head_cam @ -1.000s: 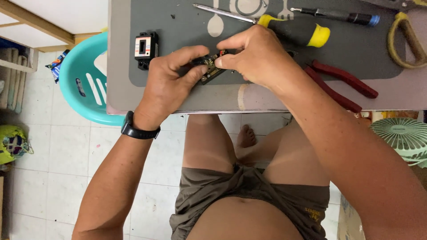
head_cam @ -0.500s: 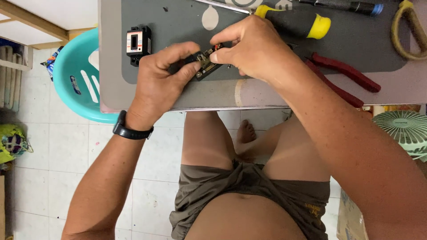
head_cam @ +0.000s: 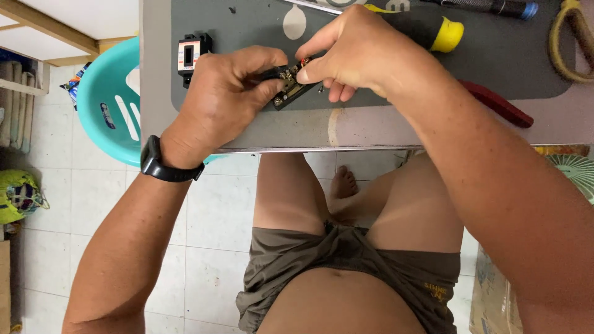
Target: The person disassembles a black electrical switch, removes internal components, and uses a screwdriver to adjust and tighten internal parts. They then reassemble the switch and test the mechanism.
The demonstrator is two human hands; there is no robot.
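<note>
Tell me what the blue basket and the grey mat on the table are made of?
The turquoise slotted basket looks like moulded plastic: glossy, one even colour, smooth rounded rim. The dark grey flat mat seems to be rubber or soft plastic: matte, thin, rounded corners; I cannot tell which.

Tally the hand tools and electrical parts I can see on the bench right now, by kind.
Screwdrivers: 2, one yellow and black, one dark with a blue end
Pliers with red handles: 1
Tool with tan handles at the right edge: 1
Small dark electrical parts: 2, one in both hands, one lying apart
Total: 6
</note>
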